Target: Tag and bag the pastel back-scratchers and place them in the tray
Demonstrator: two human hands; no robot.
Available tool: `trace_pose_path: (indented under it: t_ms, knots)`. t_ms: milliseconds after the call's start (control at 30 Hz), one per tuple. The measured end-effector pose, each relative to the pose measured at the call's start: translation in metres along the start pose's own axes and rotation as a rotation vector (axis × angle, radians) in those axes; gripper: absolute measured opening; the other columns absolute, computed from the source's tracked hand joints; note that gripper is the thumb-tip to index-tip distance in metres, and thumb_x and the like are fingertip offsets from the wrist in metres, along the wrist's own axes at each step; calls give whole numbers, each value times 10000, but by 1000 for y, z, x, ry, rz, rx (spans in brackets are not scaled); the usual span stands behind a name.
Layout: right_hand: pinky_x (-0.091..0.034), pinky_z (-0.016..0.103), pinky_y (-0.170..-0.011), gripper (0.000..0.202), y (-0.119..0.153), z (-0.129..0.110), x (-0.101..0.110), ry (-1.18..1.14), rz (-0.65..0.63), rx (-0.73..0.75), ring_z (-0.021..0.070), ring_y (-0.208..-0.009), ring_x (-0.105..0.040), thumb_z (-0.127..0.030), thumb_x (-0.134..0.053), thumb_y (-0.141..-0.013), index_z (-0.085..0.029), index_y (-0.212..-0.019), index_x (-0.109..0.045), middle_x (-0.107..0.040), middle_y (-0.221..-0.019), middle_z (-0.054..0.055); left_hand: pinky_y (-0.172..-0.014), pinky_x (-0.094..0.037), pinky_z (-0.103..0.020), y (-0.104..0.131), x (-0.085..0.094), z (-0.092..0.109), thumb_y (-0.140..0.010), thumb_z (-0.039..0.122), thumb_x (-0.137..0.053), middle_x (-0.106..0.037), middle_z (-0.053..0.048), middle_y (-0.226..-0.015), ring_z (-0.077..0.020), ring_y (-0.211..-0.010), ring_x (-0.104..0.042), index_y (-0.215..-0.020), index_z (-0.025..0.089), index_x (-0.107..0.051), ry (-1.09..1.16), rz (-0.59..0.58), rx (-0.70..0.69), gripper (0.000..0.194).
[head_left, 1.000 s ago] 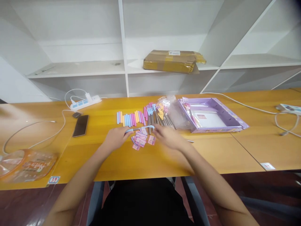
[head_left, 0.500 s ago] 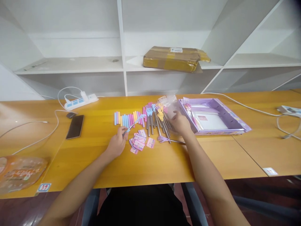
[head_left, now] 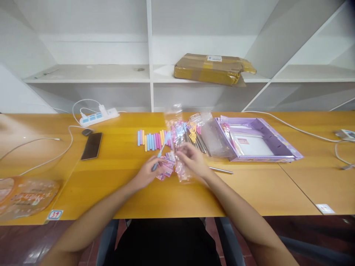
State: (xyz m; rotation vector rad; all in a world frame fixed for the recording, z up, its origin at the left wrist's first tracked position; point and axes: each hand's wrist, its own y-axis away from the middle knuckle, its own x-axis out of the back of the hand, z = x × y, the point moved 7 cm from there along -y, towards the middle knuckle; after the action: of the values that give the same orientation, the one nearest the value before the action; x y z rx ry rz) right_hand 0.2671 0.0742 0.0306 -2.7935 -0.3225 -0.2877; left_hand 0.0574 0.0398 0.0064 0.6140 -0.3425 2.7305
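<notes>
My left hand (head_left: 149, 170) is closed round the handle of a blue back scratcher (head_left: 163, 147), its head pointing up and away from me. My right hand (head_left: 191, 157) pinches a clear plastic bag (head_left: 174, 116), upright and blurred by motion, close to the scratcher. Small pink and purple cards (head_left: 168, 169) lie in a pile beneath my hands, partly covered. Behind the bag are several back scratchers (head_left: 192, 135) with hand-shaped heads and metal rods. Left of them, coloured handle tubes (head_left: 151, 141) stand in a row on the table.
More clear bags (head_left: 216, 138) lie beside a purple open box (head_left: 277, 142) at right, which holds wrapped pieces. A phone (head_left: 91, 146) and power strip (head_left: 99, 116) are at left. A taped carton (head_left: 210, 70) sits on the shelf. An orange-printed bag (head_left: 27, 195) lies near left.
My right hand has come from the bags beside the box to the middle, bringing one clear bag. My left hand has moved slightly right and forward with the blue scratcher still in it.
</notes>
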Motion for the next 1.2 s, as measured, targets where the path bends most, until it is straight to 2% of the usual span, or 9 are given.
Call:
trace_pose_path:
  t_ms: [167, 267, 400, 500, 633, 800, 933, 1067, 1200]
  knots:
    - [-559, 372, -805, 389, 19, -12, -48, 10, -245, 147, 209, -851, -665, -611, -572, -1066, -239, -1153, -646, -705, -1012, 71, -1060, -552, -442, 8, -21, 2, -921, 507, -782, -743, -131, -1229, -300, -1157, -702, -940, 226, -865, 152, -53, -1, 293]
    - [-543, 329, -689, 428, 18, 0, -50, -249, -156, 47, 171, -708, -599, -663, -459, -1095, -253, -1035, -567, -629, -876, 17, -1095, -543, -473, 8, -19, -2, -918, 489, -781, -771, -129, -1125, -302, -1127, -714, -826, 223, -856, 144, -35, 28, 291]
    - [-571, 305, -745, 473, 13, 20, -63, -375, -110, -106, 171, -820, -645, -636, -794, -909, -266, -1086, -558, -668, -965, 14, -1083, -555, -464, 9, -22, -1, -896, 499, -797, -761, -138, -1179, -309, -1172, -709, -873, 225, -869, 160, -96, 34, 284]
    - [-582, 323, -771, 449, 11, 27, -68, -375, -116, -162, 203, -897, -666, -634, -818, -871, -244, -1000, -636, -695, -979, 38, -1046, -574, -444, 9, -26, 2, -885, 524, -804, -756, -141, -1212, -312, -1190, -708, -858, 227, -865, 178, -149, 45, 304]
    - [-576, 326, -774, 368, 2, 25, -34, -410, 126, -141, 197, -869, -645, -603, -729, -942, -239, -984, -695, -682, -938, 35, -1031, -577, -442, 4, -11, 2, -886, 532, -812, -772, -144, -1201, -309, -1188, -707, -865, 223, -863, 276, -84, 40, 314]
    - [-558, 297, -703, 395, -3, 8, 22, -436, 361, -60, 155, -739, -605, -533, -703, -983, -263, -1272, -693, -613, -848, -7, -984, -586, -406, -4, 39, -25, -878, 515, -844, -810, -114, -1128, -267, -1096, -736, -922, 199, -845, 486, 320, 83, 319]
    - [-492, 267, -499, 452, 1, 2, 12, -371, 127, -93, 141, -563, -571, -603, -716, -974, -293, -1282, -598, -665, -797, -33, -864, -605, -349, -4, 65, -44, -804, 534, -910, -828, -110, -1046, -223, -947, -757, -967, 166, -830, 603, 576, 135, 411]
    - [-448, 237, -425, 383, 17, -3, -29, -285, -265, -107, 145, -559, -640, -623, -612, -1044, -278, -1206, -579, -737, -874, 6, -851, -621, -355, -6, 71, -45, -767, 525, -941, -833, -108, -1021, -201, -881, -764, -933, 156, -808, 686, 629, 148, 427]
    - [-481, 272, -464, 322, 25, -7, -43, -2, -383, -63, 150, -548, -608, -531, -508, -1113, -266, -1191, -674, -695, -816, 8, -829, -633, -353, -7, 72, -40, -760, 512, -951, -826, -95, -1005, -210, -906, -778, -900, 161, -778, 737, 629, 143, 416]
